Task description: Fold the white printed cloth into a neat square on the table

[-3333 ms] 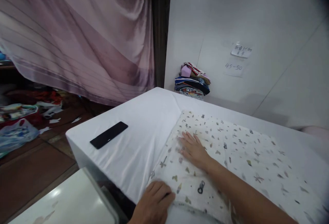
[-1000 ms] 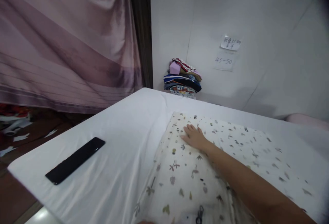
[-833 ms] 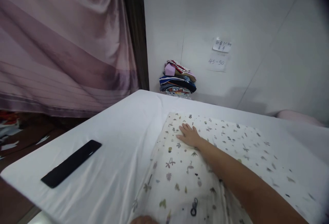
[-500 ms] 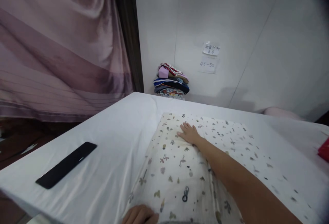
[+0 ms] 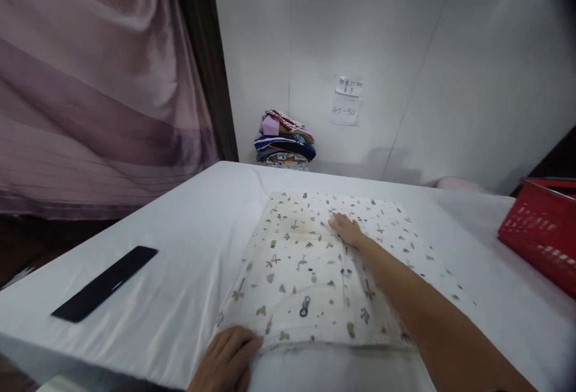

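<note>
A cream cloth printed with small palms, leaves and other motifs lies spread over the white-covered table. My right hand rests palm down on its upper middle part, fingers stretched out, with the forearm reaching across the cloth's right side. At the near left corner is my left hand, its fingers bent and closed on the cloth's edge; the fingertips are partly hidden. Small creases run through the fabric beside my right forearm.
A long black flat object lies on the white table cover at left. On the right stands a red basket. Behind are a stack of folded fabrics, a wall with paper notes and a pink curtain.
My right hand has slid a little to the right over the cloth, smoothing out a fold. The cloth's near edge now shows more fully. The view has turned right, bringing in the red basket.
</note>
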A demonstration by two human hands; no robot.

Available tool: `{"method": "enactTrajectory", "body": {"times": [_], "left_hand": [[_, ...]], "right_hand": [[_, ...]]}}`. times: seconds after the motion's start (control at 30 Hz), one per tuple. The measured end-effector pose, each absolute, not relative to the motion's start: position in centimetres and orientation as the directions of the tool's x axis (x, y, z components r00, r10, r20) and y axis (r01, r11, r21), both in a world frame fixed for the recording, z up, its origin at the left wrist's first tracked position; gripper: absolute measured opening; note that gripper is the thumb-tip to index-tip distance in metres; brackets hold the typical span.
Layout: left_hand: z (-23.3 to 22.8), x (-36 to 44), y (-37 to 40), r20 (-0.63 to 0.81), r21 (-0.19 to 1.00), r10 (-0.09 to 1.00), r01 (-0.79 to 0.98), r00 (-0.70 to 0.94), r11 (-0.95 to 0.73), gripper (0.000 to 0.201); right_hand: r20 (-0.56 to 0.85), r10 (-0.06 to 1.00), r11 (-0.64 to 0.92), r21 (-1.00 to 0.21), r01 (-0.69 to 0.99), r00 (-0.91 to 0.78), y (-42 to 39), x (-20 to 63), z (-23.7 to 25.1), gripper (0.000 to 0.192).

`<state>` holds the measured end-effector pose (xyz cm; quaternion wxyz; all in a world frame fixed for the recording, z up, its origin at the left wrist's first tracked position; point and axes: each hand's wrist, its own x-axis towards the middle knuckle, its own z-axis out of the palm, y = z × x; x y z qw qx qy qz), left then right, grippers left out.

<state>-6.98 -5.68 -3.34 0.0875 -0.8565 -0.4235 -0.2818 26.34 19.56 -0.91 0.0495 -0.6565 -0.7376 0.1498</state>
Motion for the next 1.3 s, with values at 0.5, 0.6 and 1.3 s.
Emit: {"method": "enactTrajectory", "body": {"times": [0.5,0.6,1.3], "left_hand": [[-4.0,-7.7,-5.1,0.544,0.029,0.693,0.815,0.473,-0.579,0.026],[-4.7,-8.0,-4.9,0.547,0.040,0.700,0.821,0.459,-0.569,0.026],[-5.8,-9.8,-2.7,0.433,0.054,0.708,0.768,0.558,-0.638,0.033]], "right_hand": [[-0.029,0.999,0.012,-0.164,0.986,-0.017,8.1,38.5,-1.5,0.065],[0.028,0.995,-0.091,-0.124,0.988,0.095,6.4,40.7,-1.9,0.065],[-0.153,0.816,-0.470,-0.738,0.485,0.557,-4.6,50.9,-0.2,0.025]]}}
